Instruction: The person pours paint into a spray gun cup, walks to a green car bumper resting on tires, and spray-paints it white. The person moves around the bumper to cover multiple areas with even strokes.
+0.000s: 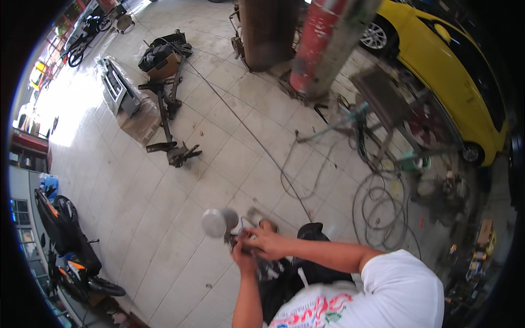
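In front of my body I hold what looks like a spray gun with a round, pale grey cup tilted out to the left. My left hand is closed around its lower part, which the fingers mostly hide. Reaching across from the right, my right hand has its fingers bent and pressed against the same part. A thin bluish piece stands up beside the fingertips, too small to name. Just beyond the hands, a foot in a sandal shows on the tiles.
A dark hose crosses the tiled floor; more hose lies coiled at right. Metal car parts and an open box lie far left. A motorcycle stands left, a red pillar and yellow car far right.
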The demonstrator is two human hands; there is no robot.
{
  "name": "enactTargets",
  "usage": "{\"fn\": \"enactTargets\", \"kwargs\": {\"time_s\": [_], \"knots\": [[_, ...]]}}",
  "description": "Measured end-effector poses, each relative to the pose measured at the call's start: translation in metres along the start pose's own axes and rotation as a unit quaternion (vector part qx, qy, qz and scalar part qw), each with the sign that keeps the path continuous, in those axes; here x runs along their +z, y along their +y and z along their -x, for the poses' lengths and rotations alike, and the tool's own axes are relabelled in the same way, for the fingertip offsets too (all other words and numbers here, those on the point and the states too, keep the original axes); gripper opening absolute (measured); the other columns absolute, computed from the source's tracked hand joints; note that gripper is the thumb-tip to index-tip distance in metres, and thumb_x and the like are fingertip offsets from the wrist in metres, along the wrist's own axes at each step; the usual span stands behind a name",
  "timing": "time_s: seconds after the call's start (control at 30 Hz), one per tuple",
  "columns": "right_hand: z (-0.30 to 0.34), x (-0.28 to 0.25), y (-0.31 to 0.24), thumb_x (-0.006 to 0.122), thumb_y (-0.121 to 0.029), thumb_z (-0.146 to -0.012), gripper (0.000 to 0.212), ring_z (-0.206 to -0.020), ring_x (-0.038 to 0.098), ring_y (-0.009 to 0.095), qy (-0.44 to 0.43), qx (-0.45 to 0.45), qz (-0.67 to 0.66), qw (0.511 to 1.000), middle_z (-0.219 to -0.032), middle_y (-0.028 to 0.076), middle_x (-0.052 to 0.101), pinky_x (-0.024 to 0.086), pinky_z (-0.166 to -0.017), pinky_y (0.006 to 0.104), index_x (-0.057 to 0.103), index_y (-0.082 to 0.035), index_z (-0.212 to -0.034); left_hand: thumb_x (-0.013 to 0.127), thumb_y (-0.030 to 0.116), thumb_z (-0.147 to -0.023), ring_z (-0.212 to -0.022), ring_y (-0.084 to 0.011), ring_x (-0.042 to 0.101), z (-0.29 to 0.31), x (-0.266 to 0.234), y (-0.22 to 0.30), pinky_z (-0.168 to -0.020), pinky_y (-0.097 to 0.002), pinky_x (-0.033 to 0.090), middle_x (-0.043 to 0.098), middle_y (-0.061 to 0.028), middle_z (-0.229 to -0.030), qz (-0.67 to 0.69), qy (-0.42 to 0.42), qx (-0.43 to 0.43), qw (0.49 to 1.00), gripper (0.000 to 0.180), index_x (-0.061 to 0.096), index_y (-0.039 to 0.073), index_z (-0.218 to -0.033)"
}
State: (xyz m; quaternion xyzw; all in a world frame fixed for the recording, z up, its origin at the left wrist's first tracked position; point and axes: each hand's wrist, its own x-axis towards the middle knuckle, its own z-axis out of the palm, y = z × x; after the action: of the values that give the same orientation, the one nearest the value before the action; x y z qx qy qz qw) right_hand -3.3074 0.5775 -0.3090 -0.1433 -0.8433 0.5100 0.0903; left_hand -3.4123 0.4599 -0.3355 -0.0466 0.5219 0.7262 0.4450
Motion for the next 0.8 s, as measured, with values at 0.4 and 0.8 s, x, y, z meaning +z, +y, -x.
{"fn": "enactTargets", "kwargs": {"time_s": [0.4,0.8], "knots": [[-0.197,0.057,0.687,0.064,-0.041,-0.094,0.072,-0.140,0.041,0.032,0.222,0.622,0.212,0.721,-0.153,0.018,0.040,0.040,-0.111,0.0491,0.037,-0.006,-0.151,0.065,0.039,-0.085,-0.089,-0.0304,0.060,-0.265,-0.285,-0.016,-0.075,-0.0414,0.053,0.061,-0.0181,-0.099,-0.120,0.180,0.073,0.974,0.056,0.056,-0.008,-0.115],[-0.311,0.050,0.492,0.053,-0.023,-0.103,0.035,-0.061,0.057,0.015,0.196,0.475,-0.507,0.692,-0.072,0.003,0.056,0.045,-0.051,0.0307,0.050,-0.017,-0.138,0.058,0.030,-0.087,-0.063,-0.0154,0.052,-0.221,-0.274,0.086,-0.051,-0.0272,0.041,0.056,-0.0072,-0.074,-0.291,0.253,-0.003,0.923,0.025,0.055,0.005,-0.085]]}}
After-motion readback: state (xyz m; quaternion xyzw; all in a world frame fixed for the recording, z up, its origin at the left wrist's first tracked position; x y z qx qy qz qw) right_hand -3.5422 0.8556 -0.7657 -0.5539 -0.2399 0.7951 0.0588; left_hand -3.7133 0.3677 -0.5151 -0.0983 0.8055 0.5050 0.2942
